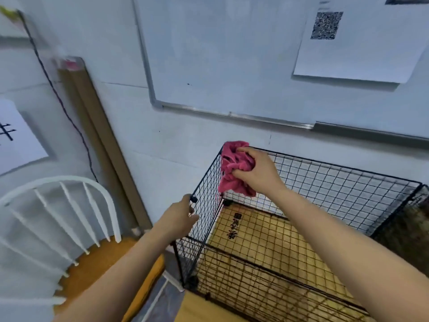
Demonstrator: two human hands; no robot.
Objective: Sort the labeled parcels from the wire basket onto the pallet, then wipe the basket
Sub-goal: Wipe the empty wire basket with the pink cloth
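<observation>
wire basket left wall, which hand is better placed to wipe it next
Right. The right hand grips the pink cloth at the far-left top corner of the wire basket; the left hand holds that wall's near edge, carrying no cloth.

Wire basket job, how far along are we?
Sorting looks done: no parcels show in the wire basket. Wiping is underway: the right hand grips a pink cloth at its far-left corner while the left hand steadies the rim. The other panels likely remain.

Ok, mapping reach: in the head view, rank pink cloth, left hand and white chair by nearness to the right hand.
1. pink cloth, gripped in the right hand itself.
2. left hand, holding the wire basket at its left corner.
3. white chair, far left.
</observation>
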